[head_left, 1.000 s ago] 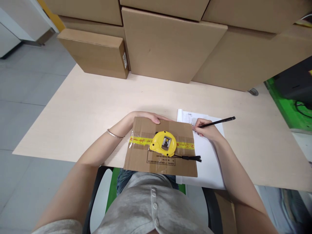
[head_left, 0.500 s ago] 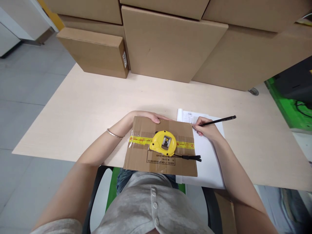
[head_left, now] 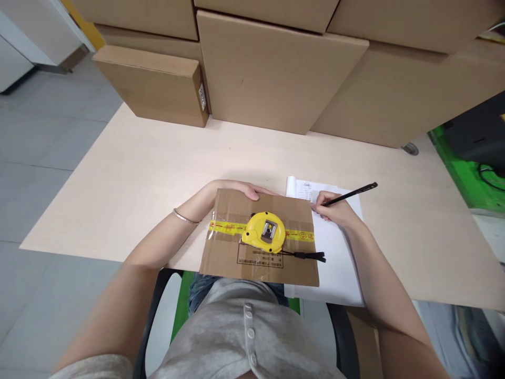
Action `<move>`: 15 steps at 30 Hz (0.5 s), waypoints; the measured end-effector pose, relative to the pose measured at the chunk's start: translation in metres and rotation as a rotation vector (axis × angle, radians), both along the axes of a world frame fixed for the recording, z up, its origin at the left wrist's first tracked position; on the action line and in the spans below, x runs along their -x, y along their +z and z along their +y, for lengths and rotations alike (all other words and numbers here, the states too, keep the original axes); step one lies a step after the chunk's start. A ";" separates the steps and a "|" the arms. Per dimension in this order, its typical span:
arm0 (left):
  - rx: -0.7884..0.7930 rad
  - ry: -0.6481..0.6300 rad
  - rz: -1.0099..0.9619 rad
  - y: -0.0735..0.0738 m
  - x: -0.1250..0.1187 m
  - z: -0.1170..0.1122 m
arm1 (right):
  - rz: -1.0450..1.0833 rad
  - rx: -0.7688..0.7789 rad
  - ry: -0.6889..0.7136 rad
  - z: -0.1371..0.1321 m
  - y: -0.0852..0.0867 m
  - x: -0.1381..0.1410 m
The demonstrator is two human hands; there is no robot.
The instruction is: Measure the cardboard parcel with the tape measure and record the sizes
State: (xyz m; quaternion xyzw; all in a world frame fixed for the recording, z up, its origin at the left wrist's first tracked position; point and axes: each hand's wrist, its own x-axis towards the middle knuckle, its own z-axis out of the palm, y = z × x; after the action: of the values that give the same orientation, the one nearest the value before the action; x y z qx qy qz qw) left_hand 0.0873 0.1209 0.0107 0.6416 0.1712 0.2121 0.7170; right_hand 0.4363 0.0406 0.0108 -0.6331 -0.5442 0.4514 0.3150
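Note:
My right hand point(head_left: 334, 209) is closed round a black pen point(head_left: 357, 191), its tip end over white paper sheets point(head_left: 335, 268) and hidden behind my fingers. My left hand point(head_left: 248, 189) grips the far edge of a small flat cardboard box point(head_left: 223, 258); the thumb lies on the edge and the other fingers are mostly hidden behind it. Yellow printed tape runs across the box. On top of it sits a yellow tape measure point(head_left: 262, 231) with a black wrist strap point(head_left: 310, 256). The box covers the left part of the sheets.
Large cardboard boxes point(head_left: 272, 73) stand stacked along the table's point(head_left: 165, 152) far side. A smaller box point(head_left: 158, 89) stands at the far left. Right of the table are a green surface point(head_left: 460, 173) and a dark device point(head_left: 477, 131) with a cable.
The pen's upper end has shifted slightly left and up, with small movement of my right fingers. My left hand, the box and the tape measure look unmoved.

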 end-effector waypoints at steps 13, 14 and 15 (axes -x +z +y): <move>0.187 -0.286 0.067 0.018 -0.004 0.025 | -0.124 0.052 0.061 0.000 0.004 0.000; 0.209 -0.328 0.071 0.023 -0.006 0.025 | -0.148 0.067 0.055 -0.001 0.006 -0.001; 0.240 -0.363 0.078 0.028 -0.007 0.025 | -0.179 0.087 0.043 -0.002 0.009 -0.003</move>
State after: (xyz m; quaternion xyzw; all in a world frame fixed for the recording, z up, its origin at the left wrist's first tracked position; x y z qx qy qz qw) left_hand 0.0942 0.1459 0.0390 0.5795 0.1047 0.0327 0.8075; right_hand 0.4390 0.0386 0.0195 -0.6723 -0.5635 0.4227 0.2278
